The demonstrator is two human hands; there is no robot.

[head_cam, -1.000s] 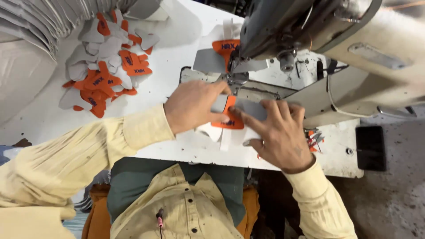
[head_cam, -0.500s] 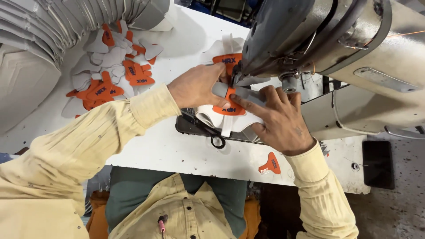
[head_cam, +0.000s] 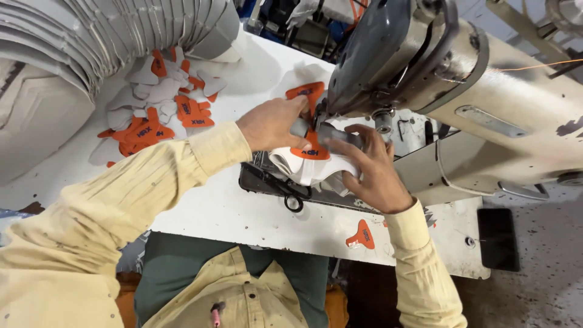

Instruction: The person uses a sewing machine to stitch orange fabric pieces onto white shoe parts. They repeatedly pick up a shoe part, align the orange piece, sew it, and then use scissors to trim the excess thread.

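Your left hand [head_cam: 270,124] lies knuckles-up on the white shoe piece [head_cam: 310,167], fingers bent and pressing its far edge down next to the orange patch [head_cam: 313,152] — a flat hold rather than a fist. Your right hand [head_cam: 370,170] comes in from the other side, fingers spread and curled over the near-right edge of the same piece, thumb towards the needle area; it pins the piece rather than lifting it. Both hands touch the work, and neither is clearly nearer: the piece sits directly between them, just under the head of the grey sewing machine [head_cam: 401,54].

The white piece runs roughly left to right across the machine bed, its long axis in line with the gap between your wrists, and the orange patch sits on top of it at the end nearest the needle. You cannot see the needle itself — the machine head hides it.

Farther out, one loose orange patch [head_cam: 362,235] lies alone on the white table [head_cam: 243,218] below your right wrist, and another [head_cam: 306,92] rests just beyond your left fingers. To your left a heap of orange and grey cut pieces [head_cam: 164,115] lies well apart — too overlapped to count exactly, though a dozen or more show.
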